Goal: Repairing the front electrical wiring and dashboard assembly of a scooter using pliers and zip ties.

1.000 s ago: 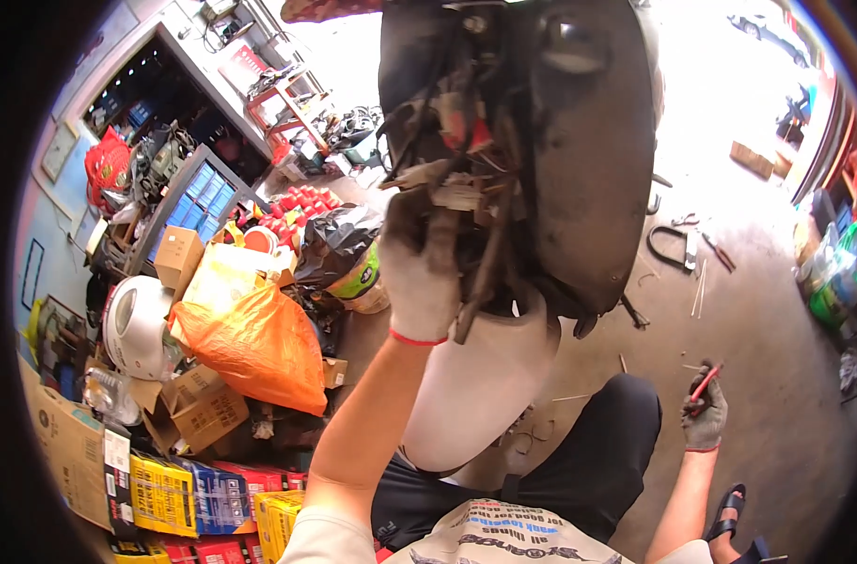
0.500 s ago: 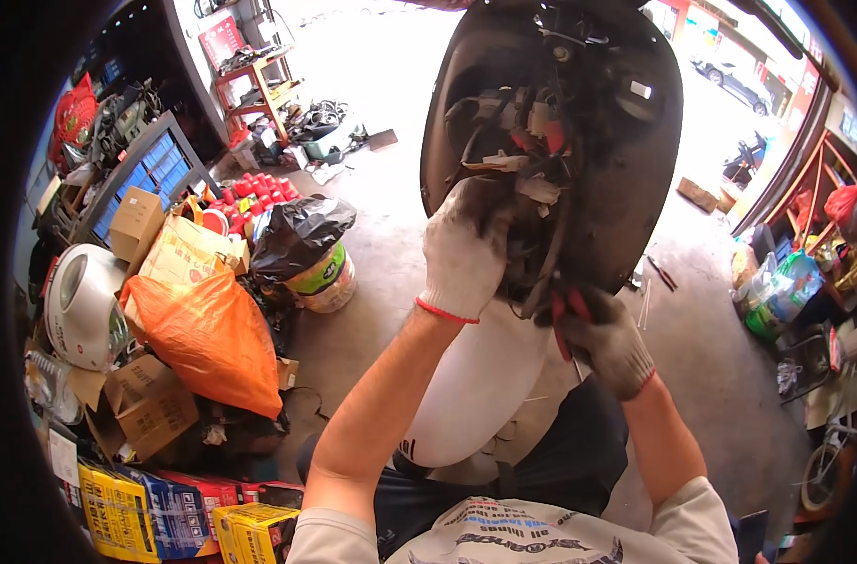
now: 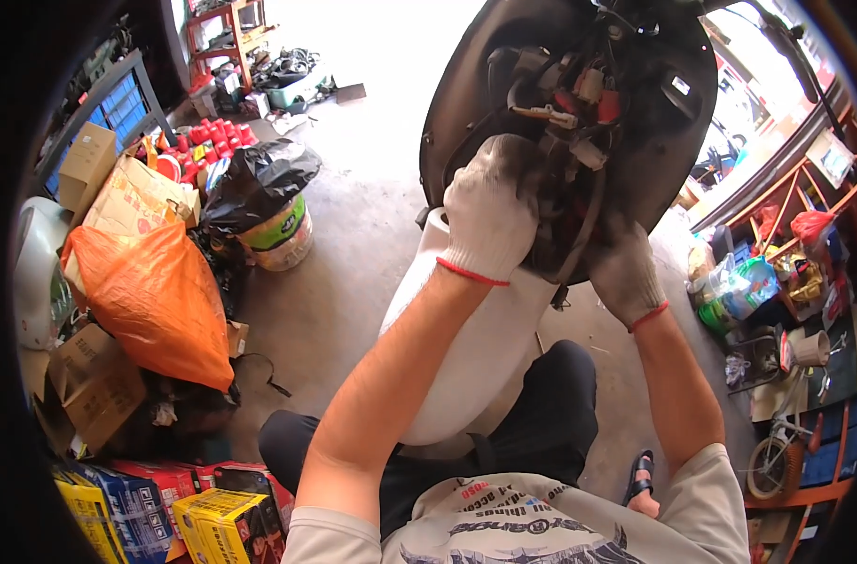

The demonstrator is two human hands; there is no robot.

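The dark hollow shell [image 3: 668, 141] of what looks like a scooter front stands before me, with wires and white and red connectors [image 3: 588, 85] inside. Below it a white body panel [image 3: 456, 367] extends down between my knees. My left hand [image 3: 492, 207], in a white knit glove with a red cuff, is closed among the wires in the lower part of the shell; what its fingers grip is hidden. A grimy matching glove covers my right hand [image 3: 628, 273], which is at the shell's lower right edge, its fingers lost in shadow. A cable [image 3: 586, 216] runs down between the hands.
On the left are an orange sack [image 3: 146, 301], cardboard boxes [image 3: 99, 385], a bucket topped with a black bag [image 3: 278, 226], and yellow and blue cartons [image 3: 231, 526]. Crowded shelves [image 3: 814, 254] and a small wheel [image 3: 771, 467] stand on the right. A handlebar grip [image 3: 786, 47] juts out upper right.
My view has shifted, and the shell appears further right and tilted. My right hand has moved up against the shell's edge; the red-handled tool seen in it earlier no longer shows.
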